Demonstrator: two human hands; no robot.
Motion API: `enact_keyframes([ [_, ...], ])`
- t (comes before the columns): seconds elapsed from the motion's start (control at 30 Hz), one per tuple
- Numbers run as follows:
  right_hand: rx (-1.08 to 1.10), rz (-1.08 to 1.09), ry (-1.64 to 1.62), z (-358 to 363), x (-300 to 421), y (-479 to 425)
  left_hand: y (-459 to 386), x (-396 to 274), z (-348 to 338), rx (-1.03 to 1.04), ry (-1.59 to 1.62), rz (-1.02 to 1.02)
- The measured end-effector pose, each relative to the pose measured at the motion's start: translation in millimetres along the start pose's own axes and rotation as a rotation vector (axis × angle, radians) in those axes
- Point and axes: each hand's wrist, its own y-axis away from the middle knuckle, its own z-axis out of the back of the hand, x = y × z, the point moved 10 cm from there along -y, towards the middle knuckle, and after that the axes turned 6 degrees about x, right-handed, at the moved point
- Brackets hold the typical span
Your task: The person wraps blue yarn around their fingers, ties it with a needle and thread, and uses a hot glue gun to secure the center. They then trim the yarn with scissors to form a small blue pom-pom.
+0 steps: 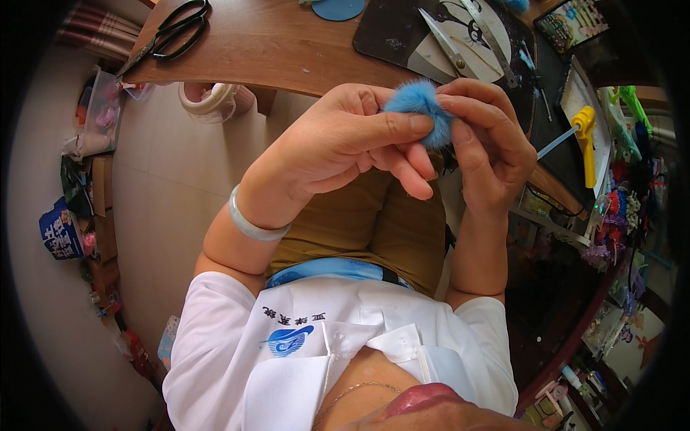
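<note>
Blue fluffy fur (420,108), bunched into a small tuft, is held up in front of the table's near edge. My left hand (345,134), with a pale bangle at the wrist, pinches it between thumb and fingers. On its right side, the thumb and fingertips of my right hand (488,140) grip the edge of the same tuft. The fingers cover part of the fur, so its full shape is hidden. Just beyond my hands, metal scissors (450,48) lie spread on a dark mat (385,40) with a printed picture, beside a metal ruler (493,46).
Black-handled scissors (180,29) lie on the wooden table (269,40) at left. A yellow hot glue gun (586,143) with a glue stick sits at right, near a screwdriver-like tool (538,81) and a screen device (571,24). Below the table stands a pink bin (215,99).
</note>
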Motion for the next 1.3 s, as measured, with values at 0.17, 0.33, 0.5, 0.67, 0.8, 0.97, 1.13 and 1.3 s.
enact_keyframes([
  [0.17, -0.001, -0.014, 0.022, -1, 0, 0, 0, 1, 1, -0.010, -0.008, 0.012],
  [0.33, -0.058, -0.070, -0.008, 2, -5, 3, -2, 2, 3, -0.019, -0.012, 0.010],
  [0.5, -0.065, -0.053, 0.001, 3, -5, 5, -2, 1, 3, -0.028, -0.004, 0.002],
  [0.67, -0.097, -0.015, 0.038, 6, -3, 6, -1, 1, 5, -0.027, 0.013, -0.007],
  [0.8, -0.038, 0.001, 0.113, 1, 1, 3, -1, 1, 4, -0.022, 0.007, -0.013],
  [0.97, -0.017, 0.017, 0.106, 0, 2, 2, -1, 2, 4, 0.004, 0.011, -0.006],
  [1.13, -0.011, 0.032, 0.103, 0, 3, 0, -1, 3, 4, -0.002, 0.000, 0.006],
  [1.3, -0.004, 0.037, 0.104, 0, 3, 0, -2, 3, 4, -0.020, -0.015, 0.004],
])
